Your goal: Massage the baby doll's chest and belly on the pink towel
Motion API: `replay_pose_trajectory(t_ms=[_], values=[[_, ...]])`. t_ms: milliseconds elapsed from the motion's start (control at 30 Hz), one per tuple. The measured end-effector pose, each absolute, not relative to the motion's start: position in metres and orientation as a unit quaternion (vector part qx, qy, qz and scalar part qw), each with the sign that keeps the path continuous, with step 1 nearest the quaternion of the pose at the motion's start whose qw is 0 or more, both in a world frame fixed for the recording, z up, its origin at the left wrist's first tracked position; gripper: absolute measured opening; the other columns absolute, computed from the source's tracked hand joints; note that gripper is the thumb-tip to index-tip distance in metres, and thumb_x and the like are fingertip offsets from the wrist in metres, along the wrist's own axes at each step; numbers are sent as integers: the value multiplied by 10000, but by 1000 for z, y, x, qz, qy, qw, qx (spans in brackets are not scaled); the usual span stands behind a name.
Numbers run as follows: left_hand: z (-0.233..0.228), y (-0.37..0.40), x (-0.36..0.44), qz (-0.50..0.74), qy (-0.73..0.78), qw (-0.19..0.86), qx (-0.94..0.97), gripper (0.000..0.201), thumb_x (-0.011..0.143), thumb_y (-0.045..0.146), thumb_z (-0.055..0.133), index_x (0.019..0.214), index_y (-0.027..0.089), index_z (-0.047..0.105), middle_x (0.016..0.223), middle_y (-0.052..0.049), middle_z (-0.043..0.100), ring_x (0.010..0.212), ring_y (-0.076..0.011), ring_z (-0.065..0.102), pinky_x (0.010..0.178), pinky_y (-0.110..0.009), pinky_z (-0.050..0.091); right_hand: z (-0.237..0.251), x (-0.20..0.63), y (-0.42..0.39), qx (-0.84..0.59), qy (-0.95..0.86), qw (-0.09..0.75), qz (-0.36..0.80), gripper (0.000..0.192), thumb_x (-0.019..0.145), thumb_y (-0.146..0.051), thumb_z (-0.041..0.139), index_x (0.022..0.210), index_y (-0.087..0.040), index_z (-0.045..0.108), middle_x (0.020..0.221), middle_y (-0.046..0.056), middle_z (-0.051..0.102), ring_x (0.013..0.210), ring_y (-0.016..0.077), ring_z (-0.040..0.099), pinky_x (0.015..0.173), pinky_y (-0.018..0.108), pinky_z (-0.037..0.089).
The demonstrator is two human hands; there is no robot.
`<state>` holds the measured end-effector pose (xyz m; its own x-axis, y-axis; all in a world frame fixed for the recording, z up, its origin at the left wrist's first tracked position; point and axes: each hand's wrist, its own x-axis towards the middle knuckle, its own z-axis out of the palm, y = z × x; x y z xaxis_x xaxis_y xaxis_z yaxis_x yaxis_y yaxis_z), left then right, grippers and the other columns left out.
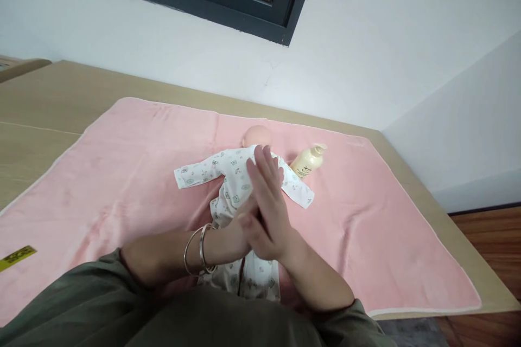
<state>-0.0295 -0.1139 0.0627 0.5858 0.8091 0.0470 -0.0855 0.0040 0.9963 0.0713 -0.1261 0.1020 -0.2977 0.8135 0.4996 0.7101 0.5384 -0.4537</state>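
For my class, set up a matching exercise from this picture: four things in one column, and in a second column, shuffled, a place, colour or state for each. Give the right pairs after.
Column one
1. blanket
2. doll
3. bottle
4. bangles

Column two
A. lying on its side beside the doll's sleeve
B. pink, spread over the wooden table
C. around the left wrist
D. dressed in a white printed suit, lying on its back

Right pairs: 1-B, 2-D, 3-A, 4-C

The left hand and right hand are pressed palm to palm above the doll.
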Motion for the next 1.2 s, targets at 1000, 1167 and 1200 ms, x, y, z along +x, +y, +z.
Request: replay_pose_trajectory(t_ms=[1000,1167,1200], values=[[-35,21,-22,499,454,163,720,493,1053,400,279,1211,158,678,1241,-154,733,1219,-265,661,1138,-504,491,22,97,-37,-710,-683,165,42,644,1044,-363,442,1560,18,379,1630,274,355,1556,377,280,1268,555,206],[-36,21,-24,500,451,152,723,539,1071,425,226,1233,155,663,1249,-155,728,1209,-254,664,1127,-495,502,20,107,-31,-586,-786,179,79,483,1033,-248,412,1491,-175,550,1619,92,452,1571,288,268,1297,526,139],[-37,21,-23,500,451,151,724,546,1072,428,223,1237,146,660,1254,-163,725,1216,-258,661,1126,-497,503,19,114,-27,-588,-781,190,93,475,1046,-278,400,1487,-192,555,1618,78,456,1564,269,291,1295,512,154]])
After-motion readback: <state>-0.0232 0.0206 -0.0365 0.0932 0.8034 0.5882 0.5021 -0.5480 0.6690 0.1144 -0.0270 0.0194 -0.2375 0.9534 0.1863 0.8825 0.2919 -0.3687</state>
